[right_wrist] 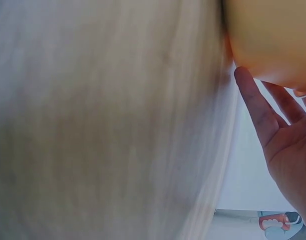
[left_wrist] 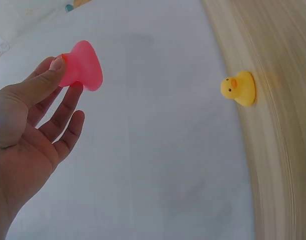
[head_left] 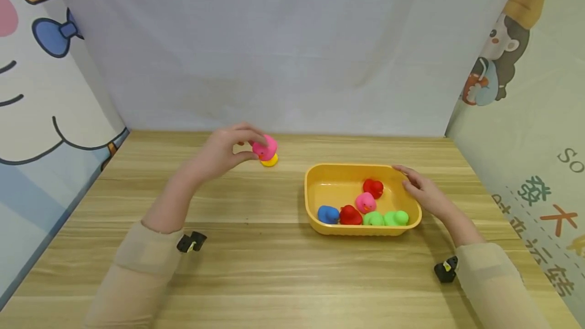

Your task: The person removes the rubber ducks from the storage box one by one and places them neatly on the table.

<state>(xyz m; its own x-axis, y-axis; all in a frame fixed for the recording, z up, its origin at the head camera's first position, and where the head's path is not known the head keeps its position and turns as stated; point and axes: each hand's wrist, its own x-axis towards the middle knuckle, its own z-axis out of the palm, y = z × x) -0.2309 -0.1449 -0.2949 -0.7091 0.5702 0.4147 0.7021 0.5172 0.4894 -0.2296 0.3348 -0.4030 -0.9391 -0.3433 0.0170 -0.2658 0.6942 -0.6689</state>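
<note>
My left hand (head_left: 226,149) pinches a pink rubber duck (left_wrist: 85,67) between thumb and fingertips, holding it raised above the table. A yellow rubber duck (left_wrist: 242,89) stands on the tabletop, apart from the pink one; from the head view the pink duck partly hides it. On the right, my right hand (head_left: 425,194) holds the rim of a yellow plastic basin (head_left: 315,182), thumb over the edge and fingers along the outside. Inside lie a blue duck (head_left: 328,214), two red ducks (head_left: 351,215), a pink duck (head_left: 365,202) and two green ducks (head_left: 396,218).
The wooden table (head_left: 256,278) ends at a pale cloth backdrop (head_left: 283,55). Printed cartoon panels stand at both sides. A small black device sits at each wrist, the left one (head_left: 192,242) and the right one (head_left: 446,269).
</note>
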